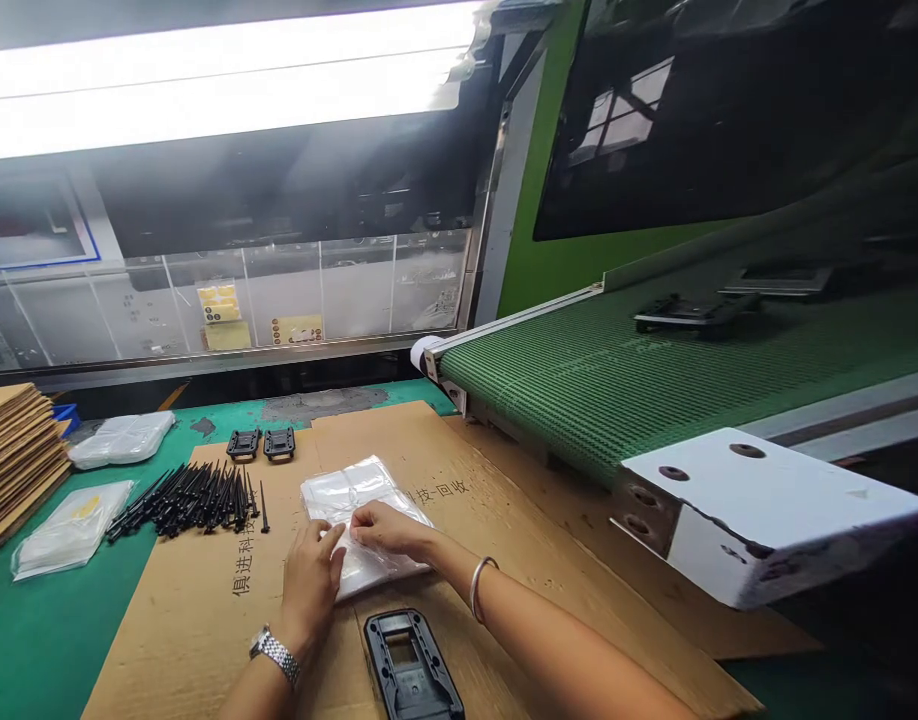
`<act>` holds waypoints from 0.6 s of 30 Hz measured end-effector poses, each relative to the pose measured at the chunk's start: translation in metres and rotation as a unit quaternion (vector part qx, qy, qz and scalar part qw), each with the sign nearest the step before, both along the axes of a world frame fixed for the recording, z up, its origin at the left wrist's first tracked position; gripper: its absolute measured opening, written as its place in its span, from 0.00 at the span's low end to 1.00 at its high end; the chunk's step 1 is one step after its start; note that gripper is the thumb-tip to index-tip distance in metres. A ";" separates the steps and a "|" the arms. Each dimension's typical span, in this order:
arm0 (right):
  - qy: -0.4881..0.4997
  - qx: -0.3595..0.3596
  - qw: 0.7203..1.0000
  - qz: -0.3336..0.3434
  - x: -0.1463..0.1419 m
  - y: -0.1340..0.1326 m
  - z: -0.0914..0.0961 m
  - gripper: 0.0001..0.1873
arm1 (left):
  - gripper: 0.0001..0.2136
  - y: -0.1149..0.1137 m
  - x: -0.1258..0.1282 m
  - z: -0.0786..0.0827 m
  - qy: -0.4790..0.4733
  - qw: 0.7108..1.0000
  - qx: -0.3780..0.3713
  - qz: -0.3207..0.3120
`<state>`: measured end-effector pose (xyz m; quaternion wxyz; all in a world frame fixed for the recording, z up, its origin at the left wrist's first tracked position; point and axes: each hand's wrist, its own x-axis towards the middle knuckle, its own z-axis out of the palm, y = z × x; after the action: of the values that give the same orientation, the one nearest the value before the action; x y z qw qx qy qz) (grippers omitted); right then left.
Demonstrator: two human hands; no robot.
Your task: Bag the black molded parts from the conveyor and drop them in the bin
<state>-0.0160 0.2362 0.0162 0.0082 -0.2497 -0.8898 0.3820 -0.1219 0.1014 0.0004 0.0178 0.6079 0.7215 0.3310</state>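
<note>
A stack of clear plastic bags [346,487] lies on the cardboard sheet in front of me. My right hand [384,527] pinches the film of the top bag between thumb and curled fingers. Close beside it, my left hand [313,572] has its fingertips drawn together at the same film, near the stack's left side. Nearest to me is a black plastic frame [412,665] with a rectangular opening, lying flat and touched by neither hand. Two smaller-looking black plastic parts [279,444] sit farther back, behind a heap of black pin-like sticks [193,500].
A green conveyor belt [549,370] slopes down from the right, carrying black parts [695,312]. Its white end block [774,510] juts out beside my right arm. At left are more plastic bags [73,530] and a cardboard stack [16,455]. A bright lamp [226,75] hangs above.
</note>
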 end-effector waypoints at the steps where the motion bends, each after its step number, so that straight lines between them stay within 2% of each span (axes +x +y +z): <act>1: 0.005 -0.005 1.000 0.000 0.000 0.001 0.000 0.11 | 0.15 0.003 -0.001 0.000 0.001 1.000 0.009 0.005; 6: 0.042 -0.002 0.999 0.005 0.005 -0.001 0.000 0.12 | 0.10 0.016 -0.003 -0.001 0.001 0.999 0.041 0.012; 12: 0.085 0.041 0.996 -0.003 0.013 -0.009 -0.004 0.09 | 0.09 0.020 -0.006 -0.008 0.006 0.998 0.050 0.029; 18: 0.116 0.010 0.992 -0.049 0.010 -0.003 -0.012 0.12 | 0.12 0.017 -0.007 -0.009 0.001 0.997 0.069 -0.019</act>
<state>-0.0056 0.2336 0.0040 0.1321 -0.2467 -0.8733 0.3988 -0.1290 0.1180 -0.0084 -0.0188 0.6215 0.6856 0.3785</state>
